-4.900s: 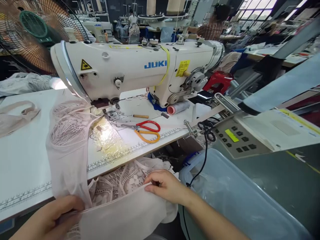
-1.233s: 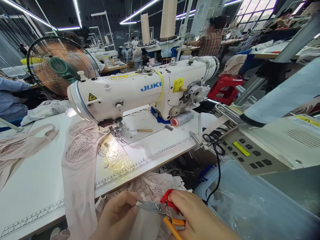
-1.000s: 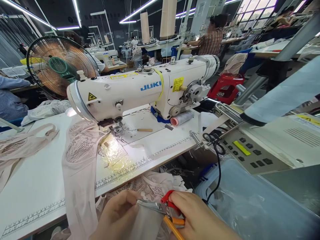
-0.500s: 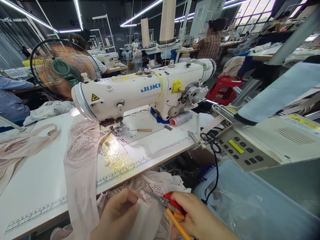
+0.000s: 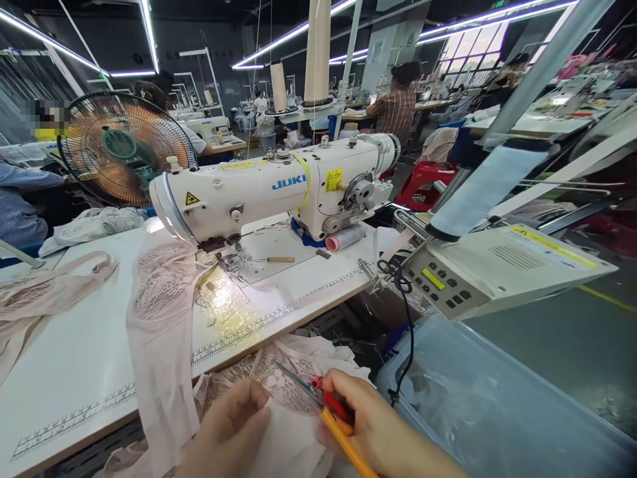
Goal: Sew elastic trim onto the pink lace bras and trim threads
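Note:
At the front of the sewing table, my left hand (image 5: 231,421) pinches the edge of a pale pink lace garment (image 5: 291,435) between thumb and fingers. My right hand (image 5: 371,421) is closed around scissors (image 5: 301,385) with red and orange handles. Their blades point up and left, over the lace and just beyond my left fingertips; whether they touch the cloth I cannot tell. Behind my hands stands a white sewing machine (image 5: 259,196). Another lace piece (image 5: 162,332) runs from beside its needle area down over the table edge.
More pale lace garments (image 5: 44,292) lie on the table at left. A wooden-handled tool (image 5: 280,259) and a thread spool (image 5: 345,237) rest near the machine. At right are a control box (image 5: 478,269) and a blue plastic bin (image 5: 478,392). A fan (image 5: 124,149) stands behind; people sit beyond.
The scissor blades have swung upward, away from my left fingertips. My left hand keeps its pinch on the garment. The whole view has turned slightly right.

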Tool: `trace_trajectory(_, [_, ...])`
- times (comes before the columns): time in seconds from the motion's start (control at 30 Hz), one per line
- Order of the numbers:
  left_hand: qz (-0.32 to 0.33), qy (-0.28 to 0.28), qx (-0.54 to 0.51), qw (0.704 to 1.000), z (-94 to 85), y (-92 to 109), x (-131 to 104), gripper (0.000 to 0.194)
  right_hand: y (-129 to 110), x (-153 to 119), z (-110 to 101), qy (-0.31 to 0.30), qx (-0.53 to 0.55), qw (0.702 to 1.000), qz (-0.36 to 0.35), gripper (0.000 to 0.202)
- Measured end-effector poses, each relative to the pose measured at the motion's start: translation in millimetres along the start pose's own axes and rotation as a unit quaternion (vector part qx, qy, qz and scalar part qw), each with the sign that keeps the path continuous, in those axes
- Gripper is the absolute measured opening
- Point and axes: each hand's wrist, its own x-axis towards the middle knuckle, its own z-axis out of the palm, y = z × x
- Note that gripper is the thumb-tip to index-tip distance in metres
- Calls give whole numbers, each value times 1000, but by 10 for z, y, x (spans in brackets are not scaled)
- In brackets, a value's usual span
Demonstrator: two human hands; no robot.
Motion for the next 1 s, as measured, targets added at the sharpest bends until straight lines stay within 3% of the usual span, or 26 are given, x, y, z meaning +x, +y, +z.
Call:
trace_trajectory(0.43, [20,6,-57,998,-77,-196,-126,33,-48,-235,59,-18,-33,999,17,27])
trace_trajectory(0.7, [64,4,-12,998,-121,-211,-159,30,44,-238,0,-62,-267,961,-31,52])
trace_trajectory(1.0, [71,24,21,997,-89,-151,-178,31,107,-239,17,-60,-301,951,-29,49])
